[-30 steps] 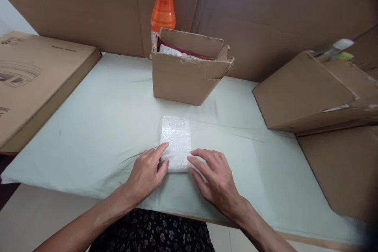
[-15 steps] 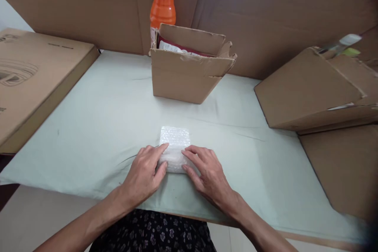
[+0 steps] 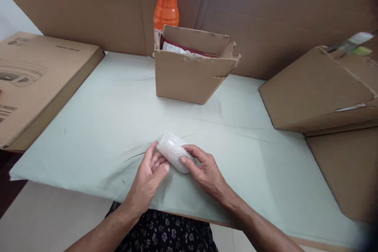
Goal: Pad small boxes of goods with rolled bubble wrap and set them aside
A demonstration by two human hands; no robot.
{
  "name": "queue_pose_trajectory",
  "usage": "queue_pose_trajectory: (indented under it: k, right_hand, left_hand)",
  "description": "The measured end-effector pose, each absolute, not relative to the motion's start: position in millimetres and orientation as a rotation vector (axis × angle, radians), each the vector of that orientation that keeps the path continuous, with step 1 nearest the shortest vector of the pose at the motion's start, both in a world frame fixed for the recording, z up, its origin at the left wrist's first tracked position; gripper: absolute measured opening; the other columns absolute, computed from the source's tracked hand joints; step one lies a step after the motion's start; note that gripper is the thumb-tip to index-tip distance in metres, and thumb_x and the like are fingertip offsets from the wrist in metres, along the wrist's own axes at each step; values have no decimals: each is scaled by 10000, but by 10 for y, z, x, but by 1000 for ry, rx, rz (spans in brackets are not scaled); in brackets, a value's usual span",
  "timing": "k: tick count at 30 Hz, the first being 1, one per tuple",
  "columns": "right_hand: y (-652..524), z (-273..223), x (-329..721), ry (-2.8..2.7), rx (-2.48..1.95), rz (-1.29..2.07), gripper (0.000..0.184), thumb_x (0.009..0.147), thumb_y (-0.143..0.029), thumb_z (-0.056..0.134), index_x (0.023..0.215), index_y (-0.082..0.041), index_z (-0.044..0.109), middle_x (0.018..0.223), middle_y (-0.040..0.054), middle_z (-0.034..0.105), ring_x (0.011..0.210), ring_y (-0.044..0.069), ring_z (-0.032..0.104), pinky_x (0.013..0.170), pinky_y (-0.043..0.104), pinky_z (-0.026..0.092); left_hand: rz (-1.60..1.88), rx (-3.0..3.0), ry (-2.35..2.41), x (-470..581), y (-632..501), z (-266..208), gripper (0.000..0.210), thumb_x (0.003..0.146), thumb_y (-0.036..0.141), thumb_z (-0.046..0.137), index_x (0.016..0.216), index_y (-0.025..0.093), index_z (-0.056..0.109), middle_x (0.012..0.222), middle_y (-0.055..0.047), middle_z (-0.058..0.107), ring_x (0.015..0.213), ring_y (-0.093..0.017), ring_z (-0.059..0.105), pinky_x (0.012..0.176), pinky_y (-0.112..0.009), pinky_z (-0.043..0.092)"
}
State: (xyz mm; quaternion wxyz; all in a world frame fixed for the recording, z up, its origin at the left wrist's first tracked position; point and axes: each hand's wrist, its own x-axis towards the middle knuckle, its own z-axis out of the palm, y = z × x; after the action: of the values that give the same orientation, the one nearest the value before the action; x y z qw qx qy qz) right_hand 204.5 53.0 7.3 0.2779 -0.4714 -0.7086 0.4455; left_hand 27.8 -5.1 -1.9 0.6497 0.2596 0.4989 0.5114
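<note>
A small roll of bubble wrap, whitish and see-through, lies slanted between my hands near the front of the cloth-covered table. What, if anything, is wrapped inside cannot be made out. My right hand grips its right end, thumb on the near side and fingers over the far side. Around the left end curls my left hand, index fingertip at the upper left edge and thumb against the lower edge. The roll's underside is hidden.
An open cardboard box with packets inside stands behind the roll. Behind it is an orange bottle. A large flat carton lies at left. More cardboard boxes stand at right, before a cardboard wall.
The flat end of the bubble wrap has been rolled up, and the roll now sits slanted and lifted slightly in my hands. My left hand has turned palm inward. The view has shifted slightly.
</note>
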Motion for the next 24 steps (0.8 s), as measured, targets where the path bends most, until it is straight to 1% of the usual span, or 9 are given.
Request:
queue_pose_trajectory:
  k: [2,5,7,9,12,15,18,21,24]
  right_hand:
    - [464,119,2046,-1846,-1244,1310,236,959,-358,566,1107,-215,682,1054,54,743,948,207,693,836,333,552]
    - [448,150,2115,-1893,-1279,1138,273,901,-392,645,1109,-220,688,1159,82,703,1042,239,649,942,397,515]
    - [490,166,2168,-1895,-1287,1114,466,824,-445,729,1222,-217,650,1241,102,662,1063,249,628,966,412,503]
    - [544,188,2188,-1857,-1254,1281,651,757,-513,784,1302,-203,606,1211,101,671,1023,239,637,918,379,524]
    - [600,230,2153,-1761,-1166,1470,472,788,-519,762,1114,-185,693,1008,61,718,925,210,654,848,321,528]
    - [618,255,2115,-1569,-1124,1488,302,848,-468,719,951,-183,718,918,46,717,854,188,654,814,301,529]
    - [616,249,2115,-1420,-1084,1588,390,797,-508,764,1010,-186,709,935,56,724,880,213,666,809,323,548]
    - [621,214,2131,-1395,-1038,1664,516,774,-550,769,1136,-190,695,1039,88,733,991,261,673,892,389,550]
    - [684,196,2189,-1304,-1084,1643,418,843,-505,717,1120,-192,717,1056,97,747,969,257,694,923,419,552]
  left_hand:
    - [1210,505,1079,343,-36,-14,820,866,340,695,1533,217,234,1380,-129,604,1244,-231,605,1057,-349,468]
    - [1212,516,1113,379,-15,19,871,849,330,703,1560,216,213,1274,-117,671,1146,-230,660,991,-336,508]
    - [1153,615,1159,376,-26,51,896,853,310,689,1581,221,175,1258,-118,679,1130,-231,670,984,-339,516]
    - [1086,754,1214,369,-49,69,899,854,291,676,1590,227,165,1320,-133,647,1160,-240,659,999,-349,514]
    - [1046,927,1297,361,-62,55,876,850,287,672,1587,225,203,1419,-149,570,1216,-257,627,1032,-362,500]
    - [1055,945,1278,363,-26,13,870,863,285,654,1590,221,180,1352,-144,611,1184,-245,646,1026,-375,513]
    - [1081,893,1235,398,28,-54,815,895,312,627,1581,239,193,1316,-135,637,1169,-229,660,983,-351,541]
    - [1131,928,1271,434,99,-134,745,930,329,586,1568,245,210,1252,-122,671,1068,-206,700,914,-331,570]
    - [1119,1255,1350,389,293,-62,685,918,319,608,1524,217,304,1165,-112,696,1021,-221,711,893,-364,582]
